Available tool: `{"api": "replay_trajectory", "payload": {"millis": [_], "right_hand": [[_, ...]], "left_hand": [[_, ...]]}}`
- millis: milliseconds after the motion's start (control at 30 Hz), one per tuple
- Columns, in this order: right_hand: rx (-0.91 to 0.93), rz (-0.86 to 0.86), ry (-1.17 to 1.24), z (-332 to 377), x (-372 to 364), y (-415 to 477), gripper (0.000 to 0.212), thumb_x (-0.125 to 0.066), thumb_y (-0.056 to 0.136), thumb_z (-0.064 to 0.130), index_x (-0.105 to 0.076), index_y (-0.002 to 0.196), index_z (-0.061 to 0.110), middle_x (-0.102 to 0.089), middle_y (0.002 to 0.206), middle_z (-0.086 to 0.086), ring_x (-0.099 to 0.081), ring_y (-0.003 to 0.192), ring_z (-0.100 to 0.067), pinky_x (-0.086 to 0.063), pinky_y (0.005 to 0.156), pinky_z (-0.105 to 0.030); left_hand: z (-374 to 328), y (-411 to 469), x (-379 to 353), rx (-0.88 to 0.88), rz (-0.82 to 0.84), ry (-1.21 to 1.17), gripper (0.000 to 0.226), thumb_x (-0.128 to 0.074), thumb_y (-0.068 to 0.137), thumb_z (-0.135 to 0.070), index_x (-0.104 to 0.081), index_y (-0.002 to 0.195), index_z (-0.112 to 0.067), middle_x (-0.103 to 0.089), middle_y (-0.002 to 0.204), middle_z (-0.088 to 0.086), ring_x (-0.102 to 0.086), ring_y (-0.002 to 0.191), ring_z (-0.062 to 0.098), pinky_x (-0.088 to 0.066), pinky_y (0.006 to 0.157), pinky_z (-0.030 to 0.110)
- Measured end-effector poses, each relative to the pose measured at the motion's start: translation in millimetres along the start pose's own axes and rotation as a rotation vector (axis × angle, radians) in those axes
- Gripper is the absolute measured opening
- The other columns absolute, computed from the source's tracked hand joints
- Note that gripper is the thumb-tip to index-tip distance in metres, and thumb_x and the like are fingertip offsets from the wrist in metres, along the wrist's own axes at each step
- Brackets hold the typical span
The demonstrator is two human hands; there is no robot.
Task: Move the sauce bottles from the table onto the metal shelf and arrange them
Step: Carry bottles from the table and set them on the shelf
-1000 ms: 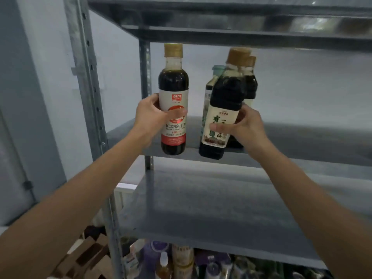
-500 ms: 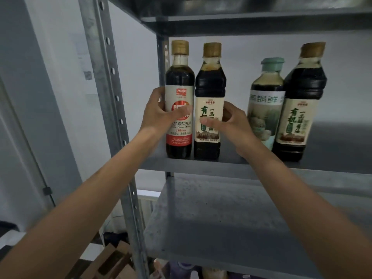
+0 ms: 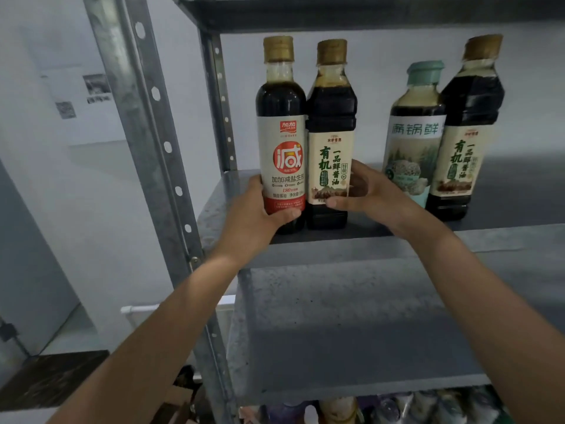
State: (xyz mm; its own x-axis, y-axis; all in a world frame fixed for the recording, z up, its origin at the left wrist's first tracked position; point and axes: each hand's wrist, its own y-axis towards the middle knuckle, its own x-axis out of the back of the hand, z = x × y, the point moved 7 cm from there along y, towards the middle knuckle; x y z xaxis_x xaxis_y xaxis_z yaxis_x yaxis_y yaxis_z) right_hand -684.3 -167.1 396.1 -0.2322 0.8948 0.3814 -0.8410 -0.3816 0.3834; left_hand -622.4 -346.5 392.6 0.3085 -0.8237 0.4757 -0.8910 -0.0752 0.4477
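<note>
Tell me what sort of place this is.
Probably a storeroom or stock area: a bare metal shelf on perforated steel uprights, sauce bottles lined up on it, more bottles crowded on the lowest level, and cardboard boxes beside it.

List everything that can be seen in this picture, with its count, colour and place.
red-label bottle: 1, dark sauce, gold cap; on the shelf, leftmost
cream-label bottle: 1, dark, gold cap; against the red-label bottle's right side
teal-cap bottle: 1, dark sauce, pale label; further right, apart
far-right bottle: 1, dark, gold cap, cream label; beside the teal-cap bottle
shelf: 1, grey metal; several levels
lower goods: several, blurred; bottom level
cardboard: some, brown; bottom left
left hand: 1; grips the red-label bottle low
right hand: 1; grips the cream-label bottle low
</note>
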Motion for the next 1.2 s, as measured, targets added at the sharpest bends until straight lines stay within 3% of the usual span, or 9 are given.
{"api": "replay_trajectory", "payload": {"millis": [200, 333, 433, 567, 733, 867, 933, 1067, 1200], "right_hand": [[-0.007, -0.023, -0.032, -3, -10, -16, 0.05, -0.067, 0.086, 0.014, -0.049, 0.132, 0.022, -0.062, 0.118, 0.017, -0.057, 0.107, 0.007, -0.045, 0.089, -0.01], [-0.019, -0.215, -0.572, -5, -13, -36, 0.04, -0.053, 0.092, 0.041, -0.055, 0.127, 0.021, -0.065, 0.12, 0.002, -0.059, 0.11, -0.015, -0.047, 0.089, -0.027], [-0.048, -0.291, -0.993, -17, -22, -74, 0.052, -0.035, 0.094, 0.051, -0.055, 0.126, 0.017, -0.061, 0.125, -0.007, -0.053, 0.118, -0.026, -0.04, 0.099, -0.037], [0.121, -0.413, -1.182, -42, -23, -159, 0.051, -0.041, 0.093, 0.042, -0.045, 0.138, 0.016, -0.046, 0.145, -0.007, -0.038, 0.137, -0.025, -0.022, 0.114, -0.043], [-0.386, -0.333, -1.22, -136, -14, -298, 0.05, -0.037, 0.089, 0.044, -0.051, 0.13, 0.02, -0.056, 0.134, -0.004, -0.05, 0.128, -0.024, -0.034, 0.107, -0.049], [-0.771, -0.348, -1.136, -181, -17, -441, 0.052, -0.02, 0.098, 0.049, -0.052, 0.131, 0.025, -0.057, 0.135, 0.001, -0.049, 0.129, -0.019, -0.021, 0.109, -0.045], [-0.955, -0.382, -1.083, -188, -16, -510, 0.059, -0.012, 0.099, 0.05, -0.056, 0.129, 0.024, -0.056, 0.135, 0.001, -0.047, 0.13, -0.019, -0.017, 0.111, -0.044], [-1.252, -0.531, -0.975, -172, -18, -636, 0.059, -0.012, 0.098, 0.054, -0.053, 0.132, 0.026, -0.055, 0.137, 0.001, -0.043, 0.133, -0.019, -0.012, 0.112, -0.044], [-1.501, -0.746, -0.925, -131, -29, -747, 0.058, -0.01, 0.098, 0.055, -0.049, 0.133, 0.029, -0.055, 0.136, 0.004, -0.04, 0.133, -0.017, -0.005, 0.113, -0.04]], "left_hand": [[8, -2, -4, -0.063, -0.057, 0.021, 0.061, -0.071, 0.081, -0.03, -0.04, 0.132, -0.016, -0.057, 0.128, -0.001, -0.056, 0.108, 0.011, -0.04, 0.08, 0.015], [5, -20, -11, -0.18, -0.145, 0.345, 0.057, -0.053, 0.092, -0.041, -0.032, 0.137, -0.013, -0.061, 0.121, 0.005, -0.061, 0.098, 0.023, -0.042, 0.068, 0.025], [14, -43, -16, -0.205, -0.28, 0.681, 0.059, -0.035, 0.097, -0.044, -0.032, 0.14, -0.004, -0.064, 0.113, 0.018, -0.06, 0.099, 0.038, -0.044, 0.092, 0.046], [41, -102, -51, -0.295, -0.354, 0.668, 0.064, -0.026, 0.096, -0.043, -0.024, 0.146, -0.003, -0.03, 0.15, 0.021, -0.026, 0.139, 0.037, -0.01, 0.116, 0.044], [102, -219, -198, -0.316, 0.245, 0.634, 0.066, -0.021, 0.096, -0.048, -0.027, 0.145, -0.003, -0.033, 0.148, 0.025, -0.034, 0.133, 0.041, -0.032, 0.107, 0.053], [112, -315, -290, -0.42, 0.707, 0.618, 0.099, -0.08, 0.063, -0.044, -0.035, 0.144, -0.008, -0.048, 0.141, 0.018, -0.055, 0.12, 0.038, -0.051, 0.086, 0.049], [98, -351, -317, -0.51, 0.831, 0.6, 0.105, -0.089, 0.048, -0.045, -0.047, 0.138, -0.011, -0.054, 0.136, 0.015, -0.056, 0.118, 0.035, -0.047, 0.089, 0.05], [55, -411, -362, -0.732, 0.964, 0.515, 0.075, -0.044, 0.076, -0.054, -0.038, 0.139, -0.013, -0.051, 0.139, 0.015, -0.044, 0.127, 0.032, -0.03, 0.099, 0.048], [-1, -480, -403, -0.88, 1.091, 0.405, 0.072, -0.025, 0.086, -0.06, -0.034, 0.14, -0.013, -0.049, 0.14, 0.016, -0.039, 0.13, 0.033, -0.027, 0.102, 0.048]]}}
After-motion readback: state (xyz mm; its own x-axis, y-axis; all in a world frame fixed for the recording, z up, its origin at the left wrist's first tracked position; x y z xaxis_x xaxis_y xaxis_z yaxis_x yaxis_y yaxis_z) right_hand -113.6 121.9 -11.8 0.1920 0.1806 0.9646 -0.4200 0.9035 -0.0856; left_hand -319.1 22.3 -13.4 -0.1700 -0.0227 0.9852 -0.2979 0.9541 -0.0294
